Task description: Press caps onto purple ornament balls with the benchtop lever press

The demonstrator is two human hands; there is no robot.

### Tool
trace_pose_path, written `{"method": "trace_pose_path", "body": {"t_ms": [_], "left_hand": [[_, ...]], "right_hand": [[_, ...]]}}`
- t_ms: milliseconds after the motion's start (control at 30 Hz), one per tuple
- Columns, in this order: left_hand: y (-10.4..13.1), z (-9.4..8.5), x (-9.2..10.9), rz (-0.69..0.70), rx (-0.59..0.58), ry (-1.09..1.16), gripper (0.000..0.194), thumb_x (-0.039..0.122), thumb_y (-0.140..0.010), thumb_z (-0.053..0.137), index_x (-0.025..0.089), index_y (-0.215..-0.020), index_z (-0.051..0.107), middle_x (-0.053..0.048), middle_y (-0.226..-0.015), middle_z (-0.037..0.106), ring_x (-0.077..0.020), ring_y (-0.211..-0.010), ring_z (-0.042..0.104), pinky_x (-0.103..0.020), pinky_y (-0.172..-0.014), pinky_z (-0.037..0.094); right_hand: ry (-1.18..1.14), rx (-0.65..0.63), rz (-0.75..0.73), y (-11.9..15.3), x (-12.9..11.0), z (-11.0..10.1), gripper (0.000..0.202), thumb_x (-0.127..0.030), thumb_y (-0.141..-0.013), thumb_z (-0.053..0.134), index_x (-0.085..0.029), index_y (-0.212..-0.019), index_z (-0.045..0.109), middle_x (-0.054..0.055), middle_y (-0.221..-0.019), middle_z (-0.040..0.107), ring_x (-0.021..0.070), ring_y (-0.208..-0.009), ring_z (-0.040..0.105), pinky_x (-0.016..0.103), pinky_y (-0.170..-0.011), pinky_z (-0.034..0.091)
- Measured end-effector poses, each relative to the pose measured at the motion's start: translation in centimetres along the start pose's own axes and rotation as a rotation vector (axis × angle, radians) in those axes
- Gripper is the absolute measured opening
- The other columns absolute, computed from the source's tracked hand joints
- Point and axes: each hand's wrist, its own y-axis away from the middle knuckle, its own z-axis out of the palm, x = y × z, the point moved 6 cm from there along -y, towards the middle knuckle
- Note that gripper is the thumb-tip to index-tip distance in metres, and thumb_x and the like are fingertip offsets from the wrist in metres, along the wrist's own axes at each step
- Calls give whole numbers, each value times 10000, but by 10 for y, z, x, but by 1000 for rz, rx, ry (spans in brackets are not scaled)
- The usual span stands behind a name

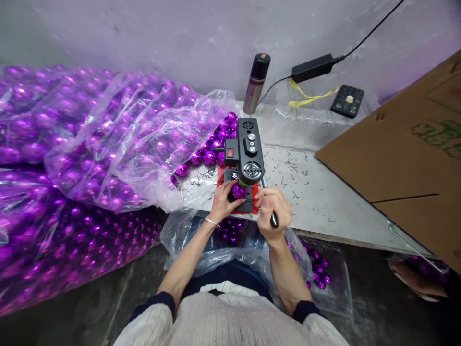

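My left hand (224,202) grips a shiny purple ball (239,191) between thumb and fingers, under the head of a small black bench press (251,149). The press has round vents, knobs and a red switch on its side. It stands on a red mat (255,193). Fingers of my right hand (274,211) wrap round the black-ended lever (274,220) at the press's right side. Behind my left hand, several loose purple balls (209,157) spill from a clear plastic bag (154,158). The ball's underside is hidden by my fingers.
Big bags of purple balls (54,120) fill the left. Behind the press stands a spray can (256,84), with a power adapter (312,69) and a black device (347,101) to its right. Black scraps litter the white table (288,178). A cardboard box (399,158) leans over the right side.
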Motion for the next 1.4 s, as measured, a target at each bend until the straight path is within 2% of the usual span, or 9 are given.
{"method": "trace_pose_path", "body": {"t_ms": [467, 733, 1000, 1100, 1233, 1333, 1400], "left_hand": [[1, 1, 3, -65, -35, -44, 651, 508, -829, 797, 227, -1380, 598, -133, -1312, 661, -310, -1235, 629, -476, -1065, 493], [1, 2, 2, -61, -31, -49, 661, 488, -813, 818, 219, -1378, 604, -136, -1303, 667, -310, -1235, 630, -474, -1064, 499], [-2, 1, 3, -48, -30, -36, 640, 439, -804, 836, 209, -1357, 612, -135, -1299, 676, -306, -1221, 643, -469, -1057, 508], [-3, 1, 2, -59, -35, -35, 640, 433, -801, 836, 216, -1359, 610, -135, -1303, 679, -316, -1236, 640, -489, -1070, 504], [-4, 2, 1, -48, -39, -17, 648, 434, -797, 841, 212, -1358, 607, -144, -1306, 681, -317, -1243, 643, -498, -1082, 498], [-6, 3, 0, -46, -39, -8, 672, 441, -788, 849, 210, -1365, 594, -149, -1308, 679, -321, -1248, 643, -504, -1086, 497], [-5, 3, 1, -34, -32, -2, 674, 447, -801, 835, 212, -1376, 574, -150, -1315, 674, -322, -1259, 639, -514, -1090, 495]], "right_hand": [[45, 97, -88, 38, 25, 11, 269, -273, -1015, 435, -240, -782, 566, 4, -749, 660, 147, -647, 627, 322, -632, 515], [-35, 209, -117, 51, 39, 17, 294, -317, -1019, 426, -239, -760, 542, 4, -736, 641, 147, -601, 577, 373, -671, 480], [-48, 206, -95, 55, 45, 22, 317, -341, -1031, 385, -242, -754, 503, -9, -726, 595, 138, -592, 567, 359, -631, 473], [-28, 191, -139, 57, 46, 24, 316, -327, -1030, 392, -241, -746, 498, -10, -722, 598, 138, -592, 573, 352, -628, 479], [-14, 176, -185, 51, 39, 22, 337, -305, -1029, 398, -235, -714, 494, -13, -708, 598, 129, -582, 569, 328, -619, 485], [-15, 173, -90, 30, 24, 12, 336, -255, -1013, 418, -231, -692, 515, -1, -696, 603, 141, -610, 586, 317, -592, 464], [-14, 142, 26, 10, 14, 6, 323, -204, -995, 445, -225, -686, 539, 3, -674, 598, 154, -644, 607, 324, -607, 464]]}}
